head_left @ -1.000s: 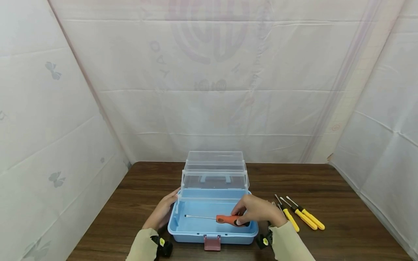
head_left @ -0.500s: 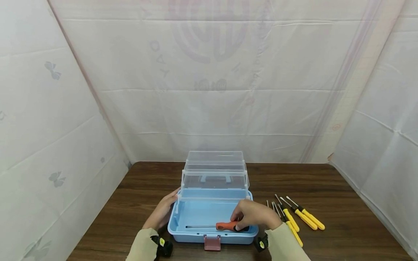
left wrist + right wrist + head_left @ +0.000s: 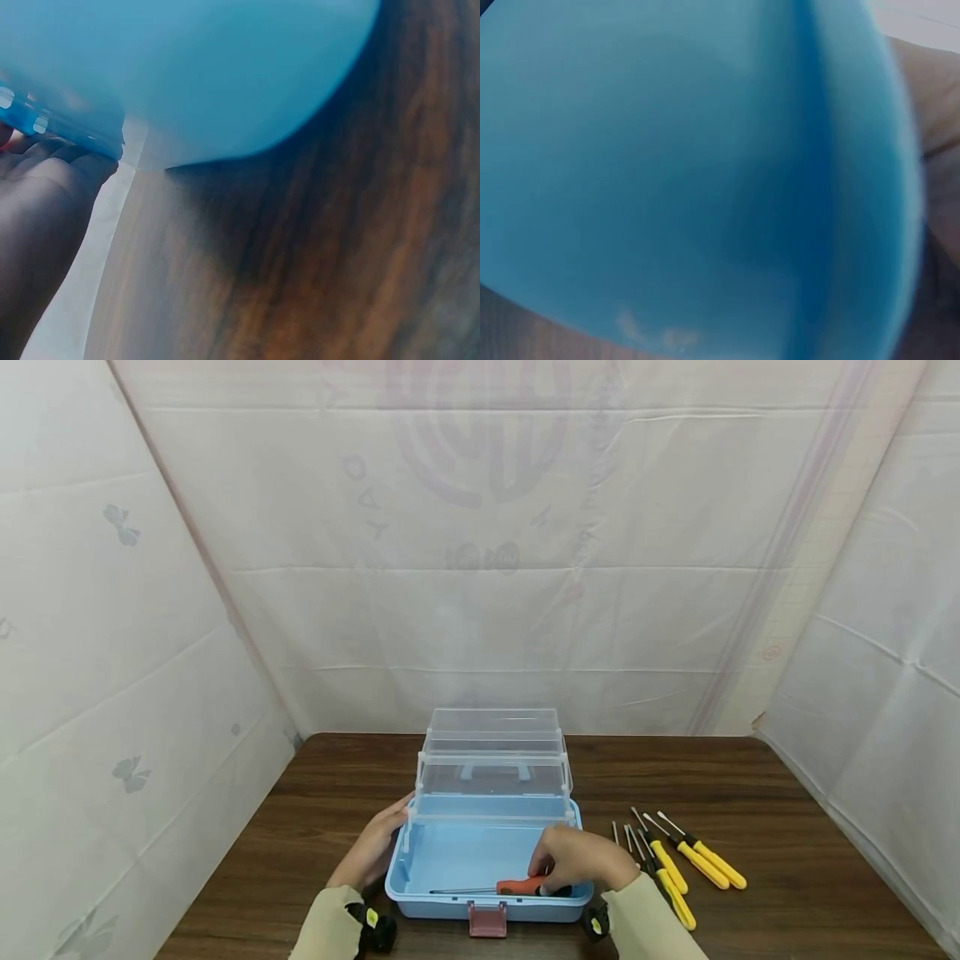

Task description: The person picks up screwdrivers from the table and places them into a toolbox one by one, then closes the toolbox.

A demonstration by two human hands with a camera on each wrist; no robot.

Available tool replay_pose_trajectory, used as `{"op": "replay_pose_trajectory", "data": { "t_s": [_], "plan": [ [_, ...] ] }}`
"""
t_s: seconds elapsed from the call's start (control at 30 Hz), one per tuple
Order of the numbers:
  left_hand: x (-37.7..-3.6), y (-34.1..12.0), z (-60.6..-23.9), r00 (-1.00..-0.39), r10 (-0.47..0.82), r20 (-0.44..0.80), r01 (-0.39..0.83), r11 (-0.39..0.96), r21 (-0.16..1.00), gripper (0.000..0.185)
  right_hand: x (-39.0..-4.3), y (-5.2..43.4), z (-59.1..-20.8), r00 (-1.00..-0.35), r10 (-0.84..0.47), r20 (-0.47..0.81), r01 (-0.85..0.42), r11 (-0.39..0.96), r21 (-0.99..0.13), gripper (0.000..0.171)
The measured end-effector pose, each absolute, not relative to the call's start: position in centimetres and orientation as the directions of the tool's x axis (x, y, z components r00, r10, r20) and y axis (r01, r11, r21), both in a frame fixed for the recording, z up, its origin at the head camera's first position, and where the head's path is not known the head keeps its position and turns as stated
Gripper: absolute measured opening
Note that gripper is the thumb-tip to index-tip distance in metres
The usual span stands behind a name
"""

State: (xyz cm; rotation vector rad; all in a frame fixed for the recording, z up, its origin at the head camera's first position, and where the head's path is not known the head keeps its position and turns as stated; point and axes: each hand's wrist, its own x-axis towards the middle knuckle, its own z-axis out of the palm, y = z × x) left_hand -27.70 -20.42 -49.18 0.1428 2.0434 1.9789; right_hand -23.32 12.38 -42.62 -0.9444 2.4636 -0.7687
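Right hand (image 3: 577, 858), gripping the orange screwdriver (image 3: 517, 887), has lowered it to the blue toolbox (image 3: 405, 881) floor near the front wall; left hand (image 3: 372, 847) rests open-fingered against the box's side.

**Occlusions and blur, all three views**

Right wrist view: almost all blurred blue toolbox (image 3: 667, 165) wall, too close to focus. A sliver of right hand (image 3: 934, 97) at the right edge, fingers unreadable.

Left wrist view: toolbox wall blurred too; left hand (image 3: 37, 225) cut off by the left edge, dark, fingertips against the box, grip detail unclear.

Head view: right hand (image 3: 577, 858) covers the butt of the orange screwdriver (image 3: 521, 887) handle; whether its fingers close on it can't be told. Left hand (image 3: 371, 847) fingertips hidden behind the toolbox's left end. Both sleeves cut by the bottom edge. Yellow screwdrivers (image 3: 693, 856) near the bench's right front: one partly under the right sleeve, tip types too small to read.
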Motion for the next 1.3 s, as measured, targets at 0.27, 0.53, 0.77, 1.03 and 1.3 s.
{"op": "replay_pose_trajectory", "data": {
  "t_s": [0.27, 0.53, 0.77, 1.03, 1.3],
  "plan": [
    [-27.7, -20.4, -49.2, -0.950, 0.279, -0.137, -0.128, 0.048, 0.991, 0.055, -23.4, 12.0, -43.1, -0.698, -0.696, -0.168, -0.501, 0.642, -0.581, 0.014],
    [-27.6, -20.5, -49.1, -0.947, 0.288, -0.143, -0.136, 0.043, 0.990, 0.055, -23.4, 11.6, -43.6, -0.697, -0.694, -0.180, -0.515, 0.660, -0.547, 0.016],
    [-27.7, -20.5, -49.1, -0.948, 0.284, -0.146, -0.141, 0.037, 0.989, 0.054, -23.3, 11.6, -43.8, -0.699, -0.695, -0.167, -0.548, 0.671, -0.499, 0.014],
    [-27.6, -20.5, -49.2, -0.946, 0.289, -0.147, -0.145, 0.029, 0.989, 0.054, -23.2, 11.4, -43.8, -0.717, -0.675, -0.175, -0.524, 0.687, -0.504, 0.012],
    [-27.6, -20.5, -49.0, -0.950, 0.277, -0.144, -0.137, 0.047, 0.989, 0.054, -23.7, 11.6, -43.3, -0.728, -0.659, -0.189, -0.505, 0.702, -0.503, 0.011]
  ]
}}
